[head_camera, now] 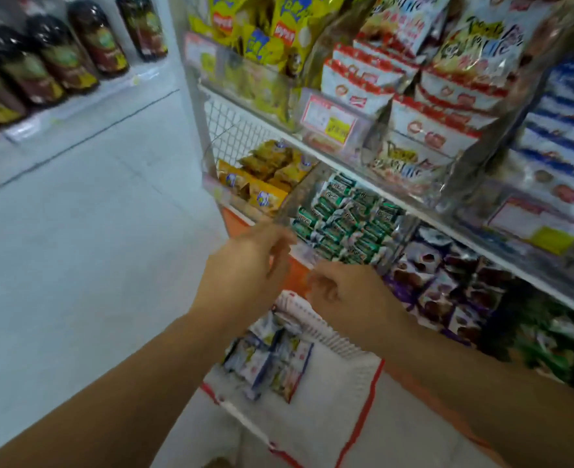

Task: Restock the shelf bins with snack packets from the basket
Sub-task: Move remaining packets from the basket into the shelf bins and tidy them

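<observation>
**Forearms [116, 390] over basket [332, 417]: spill risk ahead**

Snack packets [268, 359] heaped in basket, lower centre. Mid-frame, left hand [245, 265] and right hand [349, 298] curled, blurred; cannot tell whether gripping anything. Beyond, green-packet bin [343, 224] heaped: likely to shed packets over front lip if overfilled.

The basket [329, 417] sits on the floor [93, 248] before the shelf [363, 173], with snack packets [272, 359] in its left part. Above it, the left hand [245, 268] and right hand [353, 295] (just beside each other) reach before the middle bin [343, 221]. Bottles [59, 55] stand far left, across the aisle
</observation>
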The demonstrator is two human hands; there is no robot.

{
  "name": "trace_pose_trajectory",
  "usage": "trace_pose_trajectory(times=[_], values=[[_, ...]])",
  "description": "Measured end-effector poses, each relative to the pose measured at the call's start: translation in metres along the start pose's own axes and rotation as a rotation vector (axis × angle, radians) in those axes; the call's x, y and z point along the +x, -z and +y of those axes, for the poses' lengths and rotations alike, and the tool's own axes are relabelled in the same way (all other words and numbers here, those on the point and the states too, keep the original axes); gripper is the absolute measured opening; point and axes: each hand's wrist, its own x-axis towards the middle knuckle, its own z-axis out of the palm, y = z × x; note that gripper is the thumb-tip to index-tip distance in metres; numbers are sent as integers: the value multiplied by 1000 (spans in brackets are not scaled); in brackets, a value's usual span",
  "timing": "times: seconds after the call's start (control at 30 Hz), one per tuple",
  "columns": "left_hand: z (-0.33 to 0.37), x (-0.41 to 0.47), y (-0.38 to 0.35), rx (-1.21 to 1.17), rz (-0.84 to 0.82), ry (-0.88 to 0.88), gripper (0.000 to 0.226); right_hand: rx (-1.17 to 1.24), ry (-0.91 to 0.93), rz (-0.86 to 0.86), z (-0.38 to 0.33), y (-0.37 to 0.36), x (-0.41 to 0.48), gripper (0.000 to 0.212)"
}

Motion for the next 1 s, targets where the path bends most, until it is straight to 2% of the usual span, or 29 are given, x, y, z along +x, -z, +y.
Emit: trace_pose_trajectory(times=[0.13,0.27,0.43,0.6,0.7,0.77,0.9,1.0], values=[[-33,-69,-33,32,-176,400,23,-62,-120,-195,23,-48,-12,20],[-56,-125,-53,-49,-277,622,23,-106,-173,-302,39,-89,-23,22],[-97,-163,-89,-189,-230,732,24,-139,-235,-371,62,-140,-9,24],[-150,-174,-160,-90,-333,727,27,-334,-198,-374,106,-197,24,22],[-187,-179,-208,-96,-353,794,34,-367,-158,-400,137,-234,52,13],[-210,-180,-239,-48,-385,780,34,-384,-103,-425,160,-260,72,9],[-249,-176,-297,44,-508,766,41,-467,84,-474,197,-310,110,23],[-266,-167,-333,123,-552,744,47,-447,134,-479,209,-339,135,62]])
